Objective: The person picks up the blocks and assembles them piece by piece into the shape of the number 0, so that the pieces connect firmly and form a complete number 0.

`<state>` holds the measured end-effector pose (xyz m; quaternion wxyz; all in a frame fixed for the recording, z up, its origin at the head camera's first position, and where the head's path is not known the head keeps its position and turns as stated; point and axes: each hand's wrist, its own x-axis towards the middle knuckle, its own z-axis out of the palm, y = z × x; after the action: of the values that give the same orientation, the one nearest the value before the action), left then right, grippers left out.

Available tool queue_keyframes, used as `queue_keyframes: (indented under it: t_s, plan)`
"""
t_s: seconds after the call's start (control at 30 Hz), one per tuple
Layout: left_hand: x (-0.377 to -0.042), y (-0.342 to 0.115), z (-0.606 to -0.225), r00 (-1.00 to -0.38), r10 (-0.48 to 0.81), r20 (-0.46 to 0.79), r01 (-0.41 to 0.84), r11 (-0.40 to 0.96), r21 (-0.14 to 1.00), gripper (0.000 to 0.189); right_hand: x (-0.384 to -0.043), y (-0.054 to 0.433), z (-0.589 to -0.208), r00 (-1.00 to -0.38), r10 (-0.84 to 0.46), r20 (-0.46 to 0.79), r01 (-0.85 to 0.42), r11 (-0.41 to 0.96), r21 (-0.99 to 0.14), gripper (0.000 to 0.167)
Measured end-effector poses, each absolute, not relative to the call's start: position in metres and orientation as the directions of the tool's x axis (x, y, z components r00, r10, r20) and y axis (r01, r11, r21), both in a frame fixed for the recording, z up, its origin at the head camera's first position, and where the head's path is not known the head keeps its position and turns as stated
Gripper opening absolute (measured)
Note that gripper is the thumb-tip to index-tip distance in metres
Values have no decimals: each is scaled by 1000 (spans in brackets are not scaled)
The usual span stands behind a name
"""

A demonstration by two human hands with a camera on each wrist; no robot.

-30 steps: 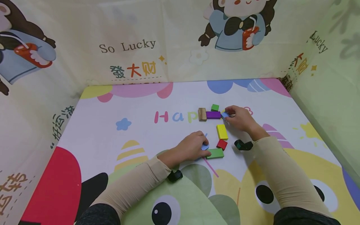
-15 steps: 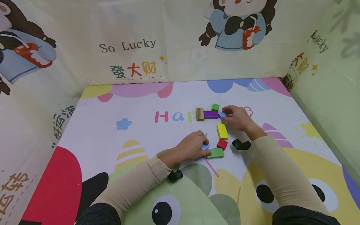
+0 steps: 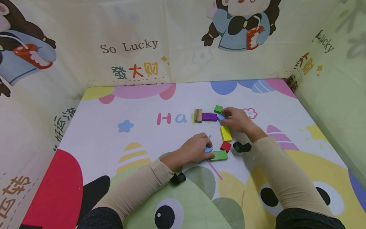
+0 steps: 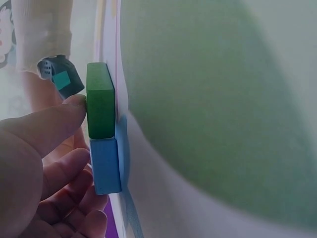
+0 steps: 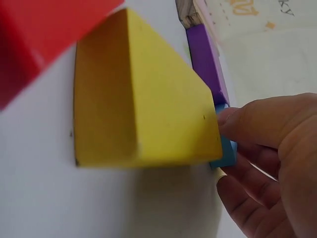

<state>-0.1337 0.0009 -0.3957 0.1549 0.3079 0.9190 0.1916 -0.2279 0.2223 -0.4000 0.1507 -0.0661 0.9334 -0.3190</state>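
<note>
My right hand (image 3: 237, 119) pinches a small blue block (image 5: 227, 148) between thumb and fingers. That block meets the right end of a purple block (image 3: 209, 117), whose other end meets a wood-grain block (image 3: 198, 115). My left hand (image 3: 194, 148) lies nearer the body, its fingers loosely bent and its thumb tip at a long green block (image 4: 101, 106). Another blue block (image 4: 105, 166) sits end to end with that green block, its far side by the fingers; from above, the hand mostly hides it.
Between the hands stand a yellow block (image 3: 226, 133) and a red block (image 3: 225, 146), corner to corner. A small green block (image 3: 218, 109) lies just behind the purple one. The printed mat (image 3: 137, 111) ends at a cloth wall (image 3: 183, 66) at the back.
My right hand has slid left with the blue block, and the purple and wood-grain blocks have shifted left ahead of it. The left hand has stayed put.
</note>
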Motion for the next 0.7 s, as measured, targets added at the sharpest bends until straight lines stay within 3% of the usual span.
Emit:
queue_keyframes:
  t_s: [0.7]
  plan:
    - [-133, 0, -397, -757, 639, -135, 526, 719, 455, 36, -231, 204, -398, -930, -279, -238, -89, 801, -592, 46]
